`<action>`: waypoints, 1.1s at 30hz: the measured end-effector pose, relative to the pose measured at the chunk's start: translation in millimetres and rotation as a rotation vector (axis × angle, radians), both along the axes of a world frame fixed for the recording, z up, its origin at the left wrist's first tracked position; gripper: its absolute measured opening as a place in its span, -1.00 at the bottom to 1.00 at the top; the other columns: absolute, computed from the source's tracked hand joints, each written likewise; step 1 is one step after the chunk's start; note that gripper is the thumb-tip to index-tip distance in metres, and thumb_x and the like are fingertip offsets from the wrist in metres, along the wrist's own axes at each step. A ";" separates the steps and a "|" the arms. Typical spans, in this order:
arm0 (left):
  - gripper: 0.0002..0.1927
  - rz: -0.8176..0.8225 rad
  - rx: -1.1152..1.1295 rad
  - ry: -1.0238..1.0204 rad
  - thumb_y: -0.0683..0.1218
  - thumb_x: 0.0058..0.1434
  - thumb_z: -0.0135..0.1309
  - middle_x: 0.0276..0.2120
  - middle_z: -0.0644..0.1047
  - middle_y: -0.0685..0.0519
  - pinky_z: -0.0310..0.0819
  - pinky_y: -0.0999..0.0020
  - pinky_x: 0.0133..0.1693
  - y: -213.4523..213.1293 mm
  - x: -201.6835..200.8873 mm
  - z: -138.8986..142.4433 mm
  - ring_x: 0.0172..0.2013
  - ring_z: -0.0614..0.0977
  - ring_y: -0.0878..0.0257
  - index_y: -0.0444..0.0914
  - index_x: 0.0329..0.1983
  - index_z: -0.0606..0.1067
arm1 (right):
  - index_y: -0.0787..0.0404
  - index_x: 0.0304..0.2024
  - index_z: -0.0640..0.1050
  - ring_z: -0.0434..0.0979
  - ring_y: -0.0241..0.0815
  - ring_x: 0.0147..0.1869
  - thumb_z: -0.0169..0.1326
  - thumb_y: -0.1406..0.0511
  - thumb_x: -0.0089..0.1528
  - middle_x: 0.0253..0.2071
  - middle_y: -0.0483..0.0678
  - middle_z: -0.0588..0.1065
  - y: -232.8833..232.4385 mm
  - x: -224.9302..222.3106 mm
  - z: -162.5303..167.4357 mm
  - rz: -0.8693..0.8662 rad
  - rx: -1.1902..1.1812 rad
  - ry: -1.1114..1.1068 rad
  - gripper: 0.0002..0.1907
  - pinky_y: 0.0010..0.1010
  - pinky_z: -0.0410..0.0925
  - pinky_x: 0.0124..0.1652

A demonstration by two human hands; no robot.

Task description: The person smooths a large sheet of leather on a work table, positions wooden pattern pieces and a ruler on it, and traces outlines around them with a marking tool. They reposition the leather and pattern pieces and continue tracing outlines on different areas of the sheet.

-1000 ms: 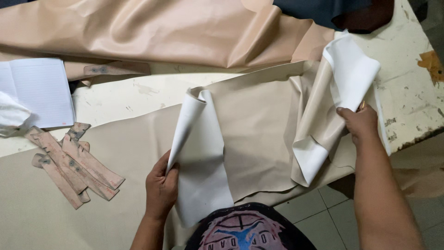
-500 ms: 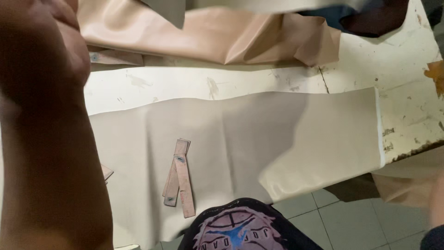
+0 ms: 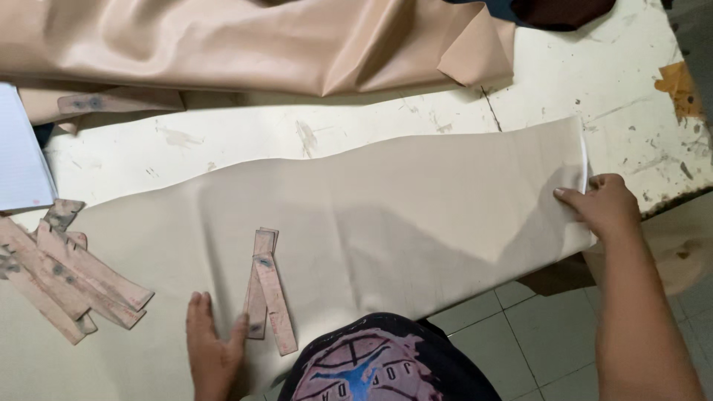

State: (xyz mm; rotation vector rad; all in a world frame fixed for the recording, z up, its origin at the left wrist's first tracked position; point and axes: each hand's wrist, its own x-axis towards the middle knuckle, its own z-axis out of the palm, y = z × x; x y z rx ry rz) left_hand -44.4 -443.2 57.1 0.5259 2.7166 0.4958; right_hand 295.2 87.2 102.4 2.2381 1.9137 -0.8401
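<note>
While the beige leatherette sheet [image 3: 416,215] is spread flat on the worktable [image 3: 564,82], its far-right edge is pinched closed by the right hand [image 3: 605,208]. Its near edge is pressed under the open, flat left hand [image 3: 212,349], just beside two pattern strips [image 3: 267,289]. Surface: smooth, matte, gently rippled.

Two hands on the table: the left hand [image 3: 212,349] and the right hand [image 3: 605,206]. One flat cream sheet [image 3: 416,223] spread out, one bunched tan sheet [image 3: 245,44] behind it. Two narrow strips [image 3: 266,289] sit near the front, roughly five more strips [image 3: 63,271] piled at the left edge. One white notebook page [image 3: 21,160].
</note>
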 end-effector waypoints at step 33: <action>-0.48 0.413 0.242 0.418 0.04 0.27 0.12 0.26 0.39 -0.02 0.17 -0.04 0.31 -42.1 -59.0 27.8 0.30 0.34 0.02 -0.13 0.30 0.42 | -0.29 0.34 0.40 0.60 -0.13 -0.19 0.16 0.06 0.19 -0.21 -0.09 0.49 -260.2 -207.7 -25.4 1.272 -0.062 0.053 -0.37 -0.26 0.47 -0.15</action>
